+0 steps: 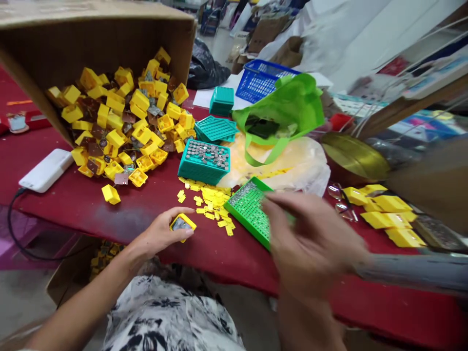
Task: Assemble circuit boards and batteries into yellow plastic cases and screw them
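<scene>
Lower centre: left hand is pinching a yellow plastic housing by its rigid edges; probably light. Right hand is blurring over the green tray, grip unclear.

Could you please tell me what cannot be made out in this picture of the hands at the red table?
Head view:
- right hand: motion-blurred, fingertips unreadable; hides part of the green tray.
- yellow part in the left hand: insert too small.
- cardboard box: cut off by the top edge.
</scene>
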Available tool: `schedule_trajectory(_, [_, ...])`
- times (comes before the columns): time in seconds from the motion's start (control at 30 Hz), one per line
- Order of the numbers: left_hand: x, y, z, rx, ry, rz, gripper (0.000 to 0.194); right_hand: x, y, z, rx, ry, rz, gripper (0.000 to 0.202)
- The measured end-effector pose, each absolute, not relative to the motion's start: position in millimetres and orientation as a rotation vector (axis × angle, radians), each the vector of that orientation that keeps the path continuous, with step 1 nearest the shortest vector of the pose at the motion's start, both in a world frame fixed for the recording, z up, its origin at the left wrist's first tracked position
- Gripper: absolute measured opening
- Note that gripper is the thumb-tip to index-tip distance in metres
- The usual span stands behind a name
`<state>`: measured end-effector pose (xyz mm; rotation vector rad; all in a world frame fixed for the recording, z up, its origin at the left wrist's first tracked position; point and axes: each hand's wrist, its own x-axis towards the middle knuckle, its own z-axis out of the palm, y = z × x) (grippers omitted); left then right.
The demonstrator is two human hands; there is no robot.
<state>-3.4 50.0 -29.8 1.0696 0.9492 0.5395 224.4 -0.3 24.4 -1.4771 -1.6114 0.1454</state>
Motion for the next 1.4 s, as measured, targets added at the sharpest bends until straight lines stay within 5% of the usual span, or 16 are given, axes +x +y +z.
schedule_trajectory(0.3, [-22.5,45.0,-30.2,0.781,0.859,0.650,0.077,211.5,161.5,-22.4,-1.656,-2.002,-0.062,0.021])
schedule_trajectory(0.63, [-30.0,62.0,-38.7,0.813,1.051,0.847,0.054,220.4,164.9,-23.7,-1.717,-2.039,-0.085,0.031])
schedule_trajectory(1.17, [-33.8,73.8,-44.7,0.629,0.982,0.930,0.063,194.4,176.2,-21.9,-1.818,-1.966,-0.189,0.020])
schedule_trajectory(1.4, [-26.2,65.2,-37.6,0.465,0.849,0.968,0.036,173.2,123.4,-5.3,-1.687,-1.847,0.152,0.015])
